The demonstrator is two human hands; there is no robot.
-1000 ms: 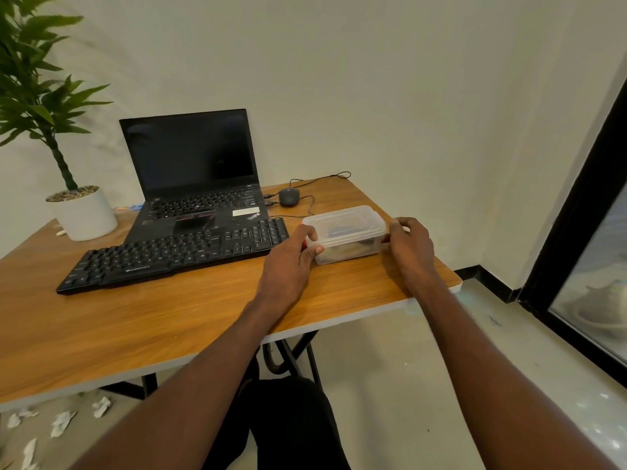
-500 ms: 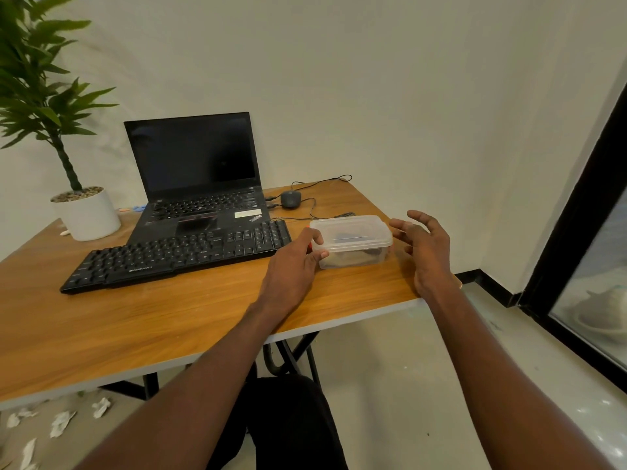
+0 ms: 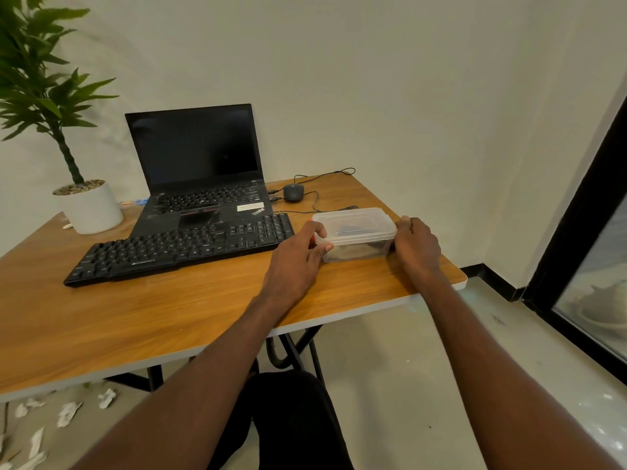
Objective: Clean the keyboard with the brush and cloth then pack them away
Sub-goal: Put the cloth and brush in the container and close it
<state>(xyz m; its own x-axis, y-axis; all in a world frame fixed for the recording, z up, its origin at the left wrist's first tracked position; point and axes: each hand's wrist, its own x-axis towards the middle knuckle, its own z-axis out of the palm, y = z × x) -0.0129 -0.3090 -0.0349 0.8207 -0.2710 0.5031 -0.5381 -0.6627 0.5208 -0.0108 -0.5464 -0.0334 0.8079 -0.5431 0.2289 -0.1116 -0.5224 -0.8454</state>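
So the clear plastic box (image 3: 354,234) with its lid on sits on the wooden desk (image 3: 169,317), just right of the black keyboard (image 3: 179,247). Left hand (image 3: 298,262) grips the box's left end, thumb and fingers curled round the corner. Right hand (image 3: 415,247) clamps the right end, fingers bent over the lid's edge. Something dark is inside the box, can't tell what. Behind the keyboard there's an open laptop (image 3: 200,174), with a mouse (image 3: 293,192) behind the box and a potted plant (image 3: 86,205) off to the keyboard's far left.
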